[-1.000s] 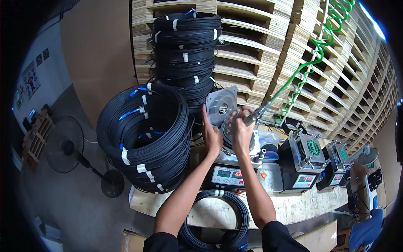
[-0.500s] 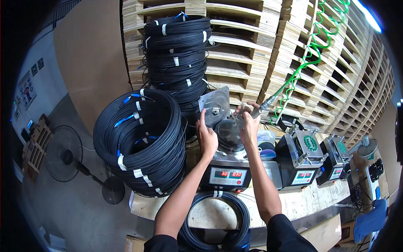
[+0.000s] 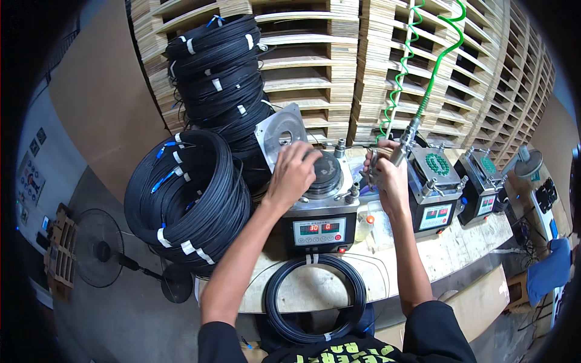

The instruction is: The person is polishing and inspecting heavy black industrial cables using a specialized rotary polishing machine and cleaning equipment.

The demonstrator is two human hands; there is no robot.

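Note:
My left hand [image 3: 293, 172], slightly blurred, is over the left side of a polishing machine [image 3: 319, 232], its fingers bent and apart. It overlaps the lower edge of a tilted square metal plate [image 3: 281, 130] with a round central hole; any contact there is unclear. Just right of the fingers lies the machine's dark round pad [image 3: 327, 172]. My right hand [image 3: 389, 175] is closed around a metal air blow gun [image 3: 399, 154], right of the pad. A green coiled air hose [image 3: 433, 78] runs up from the gun.
Big black cable coils [image 3: 187, 199] and a taller coil stack [image 3: 218, 72] stand left. A smaller coil [image 3: 275, 296] lies in front. Two similar machines [image 3: 436, 212] [image 3: 486, 202] stand right, near a red-tipped bottle [image 3: 364, 227]. Wooden pallets [image 3: 296, 60] rise behind; a fan [image 3: 91, 248] stands left.
My right hand has drawn the blow gun rightward, away from the plate. My left hand has moved from the plate's left edge to its lower right, beside the pad. The view has shifted.

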